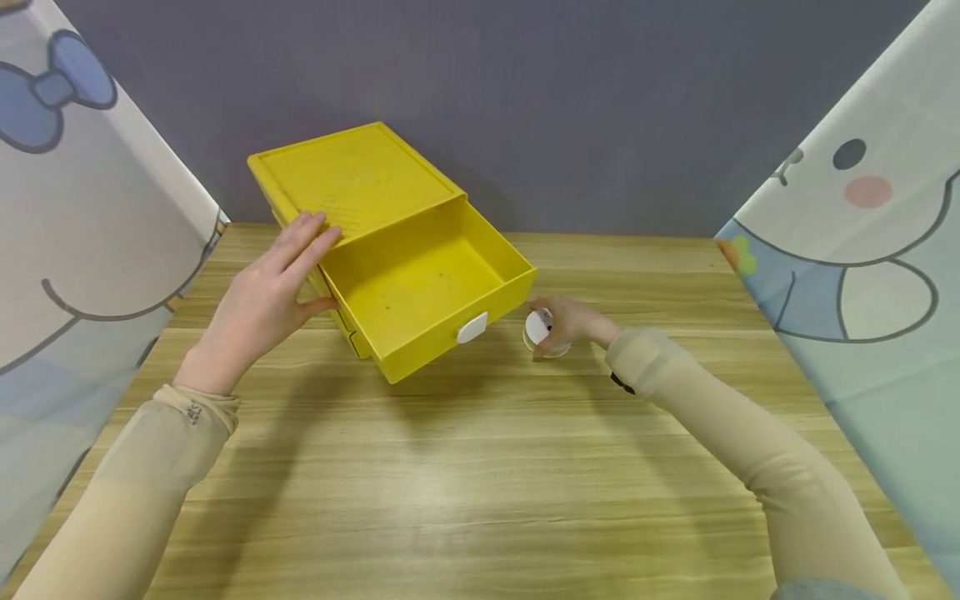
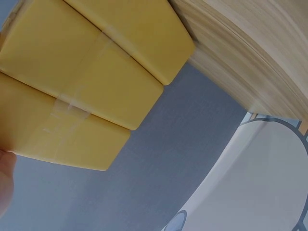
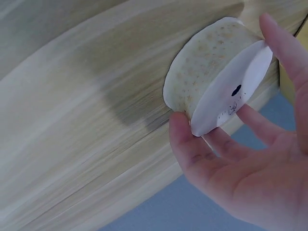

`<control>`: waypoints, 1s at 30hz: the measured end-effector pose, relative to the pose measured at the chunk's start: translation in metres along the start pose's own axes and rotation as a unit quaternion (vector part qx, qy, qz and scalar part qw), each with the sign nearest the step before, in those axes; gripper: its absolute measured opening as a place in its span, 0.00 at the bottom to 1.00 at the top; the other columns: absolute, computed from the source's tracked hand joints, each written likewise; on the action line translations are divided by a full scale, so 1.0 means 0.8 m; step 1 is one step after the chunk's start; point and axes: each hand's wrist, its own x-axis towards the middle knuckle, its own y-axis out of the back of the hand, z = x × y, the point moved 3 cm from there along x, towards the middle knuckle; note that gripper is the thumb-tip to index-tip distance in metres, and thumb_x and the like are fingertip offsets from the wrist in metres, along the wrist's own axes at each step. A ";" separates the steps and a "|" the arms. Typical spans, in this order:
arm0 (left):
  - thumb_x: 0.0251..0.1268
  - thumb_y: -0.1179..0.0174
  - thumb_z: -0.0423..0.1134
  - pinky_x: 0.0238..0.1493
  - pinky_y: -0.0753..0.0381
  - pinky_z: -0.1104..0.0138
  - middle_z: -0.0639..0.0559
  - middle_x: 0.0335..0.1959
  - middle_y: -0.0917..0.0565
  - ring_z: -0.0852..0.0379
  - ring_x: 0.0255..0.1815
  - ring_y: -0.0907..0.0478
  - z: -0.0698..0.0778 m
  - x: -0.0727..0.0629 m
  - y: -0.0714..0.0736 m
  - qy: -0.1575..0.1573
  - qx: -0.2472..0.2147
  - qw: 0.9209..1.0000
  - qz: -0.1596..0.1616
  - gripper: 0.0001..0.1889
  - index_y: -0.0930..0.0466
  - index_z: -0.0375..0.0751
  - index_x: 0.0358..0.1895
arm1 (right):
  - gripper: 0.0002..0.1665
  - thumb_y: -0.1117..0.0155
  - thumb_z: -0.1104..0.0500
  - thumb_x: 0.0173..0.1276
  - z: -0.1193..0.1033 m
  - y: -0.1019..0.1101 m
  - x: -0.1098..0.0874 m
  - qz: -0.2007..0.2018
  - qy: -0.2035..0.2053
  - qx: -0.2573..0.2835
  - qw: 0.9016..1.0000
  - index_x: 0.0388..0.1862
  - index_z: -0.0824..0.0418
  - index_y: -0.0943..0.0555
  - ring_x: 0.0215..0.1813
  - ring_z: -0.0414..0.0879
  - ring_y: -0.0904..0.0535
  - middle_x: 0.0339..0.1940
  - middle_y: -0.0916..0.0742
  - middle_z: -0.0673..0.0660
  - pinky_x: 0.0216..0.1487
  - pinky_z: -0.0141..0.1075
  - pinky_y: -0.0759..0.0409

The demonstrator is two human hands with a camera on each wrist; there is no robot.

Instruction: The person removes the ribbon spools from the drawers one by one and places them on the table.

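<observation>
A yellow drawer box (image 1: pixel 360 179) stands askew on the table, its top drawer (image 1: pixel 420 292) pulled out, with a white tab (image 1: pixel 472 327) on the front. My left hand (image 1: pixel 262 292) rests on the box's front left corner, fingers laid nearly straight over the top and thumb by the drawer's side. In the left wrist view the yellow side (image 2: pixel 82 72) shows clear tape across it. Right of the drawer, my right hand (image 1: pixel 566 321) grips a ribbon spool (image 3: pixel 231 91) between thumb and fingers. The spool has a white disc face with a dark centre hole and a speckled band.
A wooden table (image 1: pixel 465 483) lies under everything. Behind the box rises a grey wall (image 1: pixel 570 125). Cartoon-printed cloth panels stand at the left (image 1: pixel 97 217) and right (image 1: pixel 862 250) edges. The pulled-out drawer juts toward the right hand.
</observation>
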 end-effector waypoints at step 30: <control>0.33 0.22 0.27 0.59 0.23 0.45 0.36 0.70 0.33 0.39 0.71 0.36 0.001 0.002 -0.002 0.005 0.003 1.000 -0.002 0.50 0.36 0.35 0.69 | 0.24 0.29 0.55 0.60 -0.109 0.005 -0.085 0.024 0.172 0.156 0.972 0.53 0.65 0.19 0.50 0.50 0.15 0.50 0.13 0.60 0.54 0.38 0.14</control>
